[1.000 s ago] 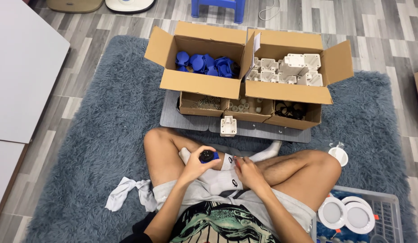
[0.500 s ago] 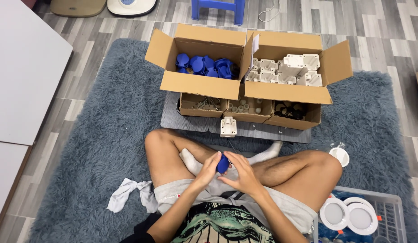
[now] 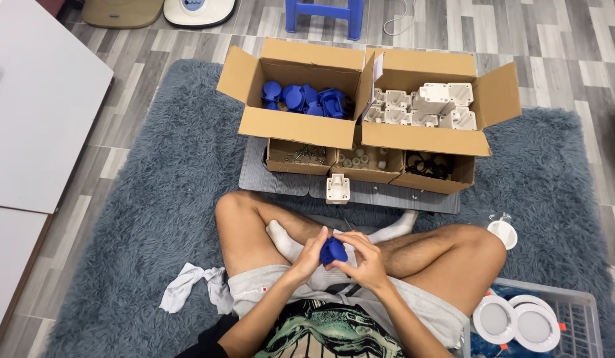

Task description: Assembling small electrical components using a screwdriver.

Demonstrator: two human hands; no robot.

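Since a second ago our right hand point(image 3: 369, 260) has joined our left hand point(image 3: 310, 255), so both now clamp the blue plastic part point(image 3: 333, 250) between them over our crossed legs, suggesting we are fitting or pressing it rather than merely holding it.

We've got two open brown cardboard boxes side by side on the rug ahead of us, flaps spread: the left box point(image 3: 301, 126) is filled with blue plastic parts, the right box point(image 3: 423, 136) with white ones. Tucked just in front of them sit three smaller open cardboard trays in a row: the left tray point(image 3: 301, 158) with small metal bits, the middle tray point(image 3: 364, 164) with pale pieces, the right tray point(image 3: 432, 174) with something dark. We see no labels, signs or screens.
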